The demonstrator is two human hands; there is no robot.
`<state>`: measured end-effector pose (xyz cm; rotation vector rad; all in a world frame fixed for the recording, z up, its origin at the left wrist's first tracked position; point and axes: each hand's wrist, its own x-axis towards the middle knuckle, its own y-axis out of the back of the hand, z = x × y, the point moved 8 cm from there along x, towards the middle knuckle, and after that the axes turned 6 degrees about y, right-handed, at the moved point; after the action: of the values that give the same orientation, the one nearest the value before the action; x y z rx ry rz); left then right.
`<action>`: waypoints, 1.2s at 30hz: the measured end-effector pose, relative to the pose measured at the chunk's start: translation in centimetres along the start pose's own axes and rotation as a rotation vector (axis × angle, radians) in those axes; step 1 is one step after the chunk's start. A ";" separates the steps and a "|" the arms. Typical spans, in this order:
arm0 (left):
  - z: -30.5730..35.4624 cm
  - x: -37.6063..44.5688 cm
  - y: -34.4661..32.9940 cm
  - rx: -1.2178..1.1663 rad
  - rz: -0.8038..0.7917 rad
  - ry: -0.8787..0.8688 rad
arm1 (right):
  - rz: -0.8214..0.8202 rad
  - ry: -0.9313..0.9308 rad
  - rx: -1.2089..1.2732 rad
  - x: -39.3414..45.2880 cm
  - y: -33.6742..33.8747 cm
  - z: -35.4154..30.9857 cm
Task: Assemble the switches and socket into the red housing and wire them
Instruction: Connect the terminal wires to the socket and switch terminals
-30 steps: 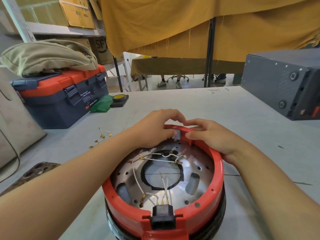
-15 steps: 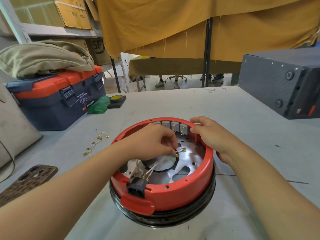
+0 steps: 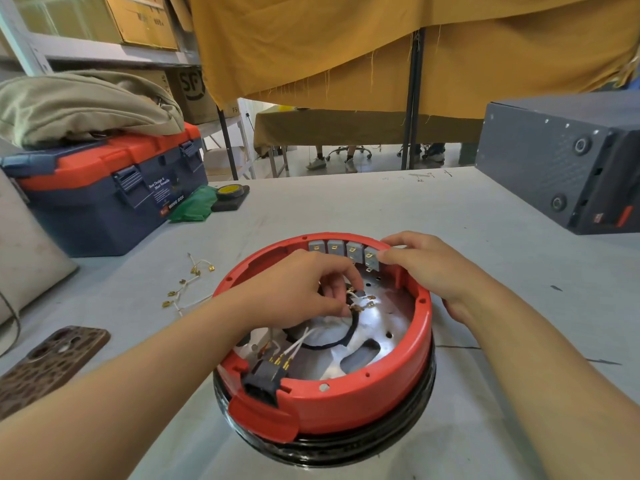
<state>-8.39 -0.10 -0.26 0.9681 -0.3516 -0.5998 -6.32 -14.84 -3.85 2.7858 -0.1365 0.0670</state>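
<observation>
**Housing on table, both hands at the switch and wire area**

The round red plastic housing (image 3: 346,393) sits on a black ring base on the grey table (image 3: 346,209), directly beneath both hands. Its open side faces up, exposing a shiny metal plate inside.

The left hand (image 3: 298,292) reaches into the housing from the near-left side. Its fingers are curled, and thumb and fingertips pinch the thin white wires with brass terminals (image 3: 362,303) near the middle of the plate. Exactly which wire is held cannot be told.

The right hand (image 3: 419,268) lies over the far-right rim. Thumb and forefinger pinch the rightmost of the four grey rectangular switches (image 3: 344,249), which are seated side by side in the far wall, just beyond the left hand's fingertips. The remaining fingers curl over the outside of the rim.

The black rectangular socket (image 3: 265,379) is fitted in the near wall, below the left forearm, with white wires plugged into its brass pins.

Left of the left hand, loose white wires with brass ends (image 3: 188,285) lie on the table. Further left is a brown patterned phone case (image 3: 48,365). Beyond them stands a blue and red plastic toolbox (image 3: 104,192). Well beyond the right hand is a dark grey metal box (image 3: 554,157).
</observation>
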 end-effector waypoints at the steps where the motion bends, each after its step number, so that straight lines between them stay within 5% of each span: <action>1: 0.0 0.0 0.1 0.004 0.003 -0.001 | 0.000 0.004 0.003 0.0 0.0 -0.1; 10: -0.2 -0.1 1.9 0.041 0.220 0.014 | -0.017 0.028 -0.009 -0.2 -0.2 -0.4; 19: 0.0 -0.3 2.2 0.069 0.265 -0.016 | 0.008 0.050 -0.026 -0.1 0.0 -0.5; 24: -1.3 -0.2 3.2 -0.013 0.371 0.069 | 0.049 0.320 -0.044 -1.0 0.4 -3.8; 30: -1.4 0.0 1.2 -0.112 0.073 0.057 | -0.243 0.435 -0.378 -2.8 -2.5 -5.8; 36: -2.1 -0.3 0.8 -0.117 -0.042 0.129 | -0.301 0.491 -0.642 -3.5 -3.1 -5.8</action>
<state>-7.20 1.84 -0.69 0.8984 -0.1797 -0.5859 -9.61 -9.60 0.32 2.0499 0.3266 0.5240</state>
